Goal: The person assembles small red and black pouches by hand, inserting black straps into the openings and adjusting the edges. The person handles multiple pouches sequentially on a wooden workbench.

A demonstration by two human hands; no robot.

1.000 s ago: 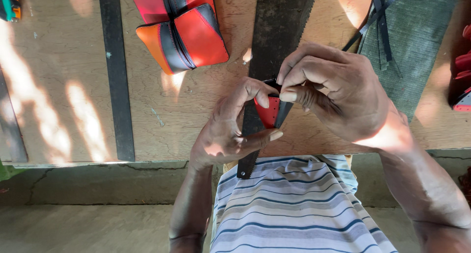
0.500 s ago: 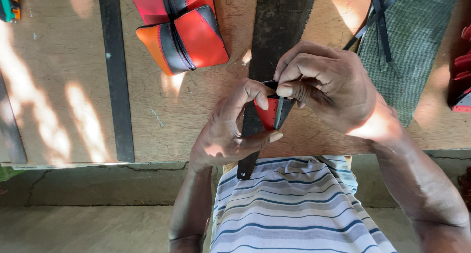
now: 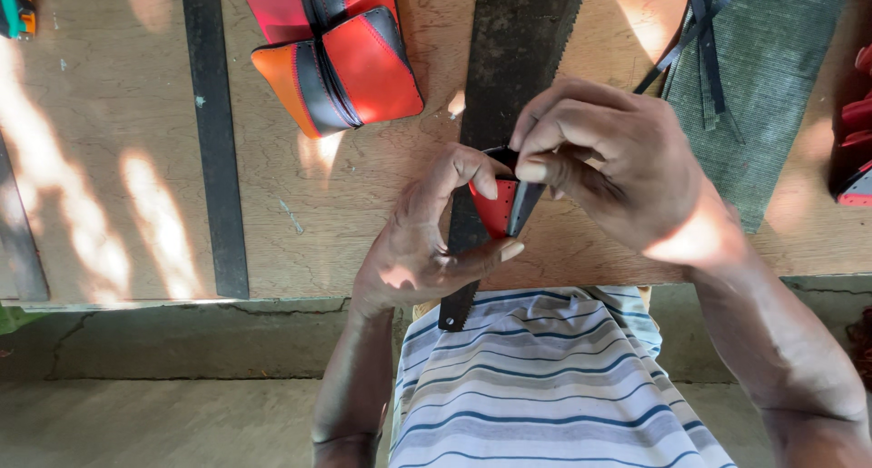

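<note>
1. A small craft workshop, seemingly for sewn pouches: a bare plywood counter over a rough concrete floor.
2. A saw blade and a dark flat strip lie on it.
3. Finished red-and-orange pouches, grey mesh fabric and black straps lie about.

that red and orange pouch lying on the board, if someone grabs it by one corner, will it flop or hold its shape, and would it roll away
The red and orange pouch looks padded and boxy with stitched edges, so it would probably keep most of its shape and sag only a little. It lies on a flat side on the wooden board, so rolling seems unlikely. Its smooth, slightly shiny skin might be a bit slippery.
</note>
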